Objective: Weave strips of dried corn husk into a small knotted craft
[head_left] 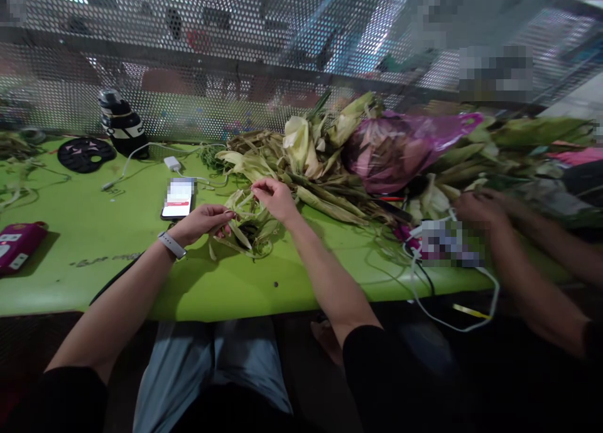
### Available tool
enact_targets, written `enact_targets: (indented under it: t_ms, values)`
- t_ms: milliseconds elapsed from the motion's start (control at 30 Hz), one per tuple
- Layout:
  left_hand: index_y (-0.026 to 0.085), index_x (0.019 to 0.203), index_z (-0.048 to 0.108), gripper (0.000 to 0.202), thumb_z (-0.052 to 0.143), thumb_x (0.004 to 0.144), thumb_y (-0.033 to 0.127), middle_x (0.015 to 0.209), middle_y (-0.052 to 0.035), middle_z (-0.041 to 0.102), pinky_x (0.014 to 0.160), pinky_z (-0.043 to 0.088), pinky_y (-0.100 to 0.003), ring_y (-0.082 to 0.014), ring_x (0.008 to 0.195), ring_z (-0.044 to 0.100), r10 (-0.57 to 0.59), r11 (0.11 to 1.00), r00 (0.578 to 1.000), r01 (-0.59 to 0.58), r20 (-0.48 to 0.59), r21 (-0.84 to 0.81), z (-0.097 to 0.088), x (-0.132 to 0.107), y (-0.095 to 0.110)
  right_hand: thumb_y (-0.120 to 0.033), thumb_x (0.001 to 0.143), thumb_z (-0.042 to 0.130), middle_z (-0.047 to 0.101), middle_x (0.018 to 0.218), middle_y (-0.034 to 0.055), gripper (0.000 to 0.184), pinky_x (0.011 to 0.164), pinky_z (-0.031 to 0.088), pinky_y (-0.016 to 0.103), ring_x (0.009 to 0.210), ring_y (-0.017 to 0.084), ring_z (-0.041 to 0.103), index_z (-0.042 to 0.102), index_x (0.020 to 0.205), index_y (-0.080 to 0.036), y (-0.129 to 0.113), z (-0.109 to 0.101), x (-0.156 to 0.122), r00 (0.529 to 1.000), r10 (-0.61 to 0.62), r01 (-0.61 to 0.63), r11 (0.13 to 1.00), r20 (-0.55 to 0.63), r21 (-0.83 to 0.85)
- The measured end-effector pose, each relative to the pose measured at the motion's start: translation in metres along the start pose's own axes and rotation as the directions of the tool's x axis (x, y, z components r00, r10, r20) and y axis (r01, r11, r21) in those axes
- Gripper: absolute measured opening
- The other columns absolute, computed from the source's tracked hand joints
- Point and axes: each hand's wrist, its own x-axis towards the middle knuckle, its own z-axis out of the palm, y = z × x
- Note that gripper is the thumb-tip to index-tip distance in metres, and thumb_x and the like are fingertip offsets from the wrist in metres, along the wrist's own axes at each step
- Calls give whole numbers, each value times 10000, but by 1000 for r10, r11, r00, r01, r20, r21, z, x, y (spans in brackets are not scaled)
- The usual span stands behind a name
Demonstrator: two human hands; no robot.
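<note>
My left hand (203, 224), with a pale watch band (172, 245) at its wrist, is closed in a pinch just above a small heap of shredded corn husk (247, 225). Thumb and forefinger seem to grip a thin husk strip. On the other side of that heap my right hand (277, 199) is also pinched, its fingertips by the top of a pale strip. The fine ends between the fingers are hard to make out. Behind the right hand lies a large pile of corn husks (301, 147), green to dry brown.
A lit phone (178, 198) lies left on the green table (141, 282), near a white charger (172, 163), dark bottle (123, 122) and black palette-shaped thing (86, 154). A purple box (21, 247) is far left. Right are a pink bag (396, 147), cables and another person's hands (483, 210).
</note>
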Motion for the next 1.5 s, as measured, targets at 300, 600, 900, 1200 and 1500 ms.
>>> enact_targets:
  t_ms: [300, 600, 900, 1200, 1500]
  values:
    - [116, 953, 695, 329, 716, 773, 390, 645, -28, 679, 466, 436, -141, -50, 480, 558, 24, 999, 995, -26, -92, -25, -1, 2, -1, -268, 784, 577, 689, 830, 36, 139, 787, 512, 342, 776, 183, 633, 673, 844, -186, -1, -5, -2, 1000, 3, 6, 954, 29, -298]
    - [123, 865, 696, 166, 713, 771, 259, 727, -36, 685, 600, 488, -192, -78, 603, 606, 71, 970, 981, -110, -180, -215, -7, 9, -13, -165, 792, 602, 588, 1230, 59, 257, 1068, 372, 503, 1247, 263, 455, 659, 1029, -249, -37, 26, -30, 704, -520, 710, 553, 484, -437]
    - [113, 817, 692, 142, 697, 751, 239, 787, -62, 689, 671, 480, -264, -125, 680, 604, 121, 975, 961, -162, -247, -151, -2, 6, -10, -277, 884, 566, 493, 1405, 7, 127, 1142, 302, 488, 1365, 229, 342, 692, 903, -267, -37, 50, -46, 680, -583, 733, 552, 445, -397]
    - [130, 847, 685, 325, 743, 721, 424, 712, -36, 689, 732, 508, -304, -135, 666, 639, 213, 976, 971, -216, -105, -21, -1, 6, -9, -323, 869, 595, 645, 936, 49, 109, 869, 491, 379, 952, 193, 591, 651, 868, -229, -37, 40, -37, 877, -478, 453, 855, -45, -251]
    - [142, 831, 680, 320, 728, 731, 442, 725, -32, 686, 745, 512, -298, -130, 685, 636, 205, 977, 975, -209, -82, -36, 2, 5, -7, -321, 854, 596, 660, 892, 47, 113, 819, 503, 364, 893, 180, 610, 632, 823, -219, -39, 30, -31, 882, -471, 460, 864, -4, -204]
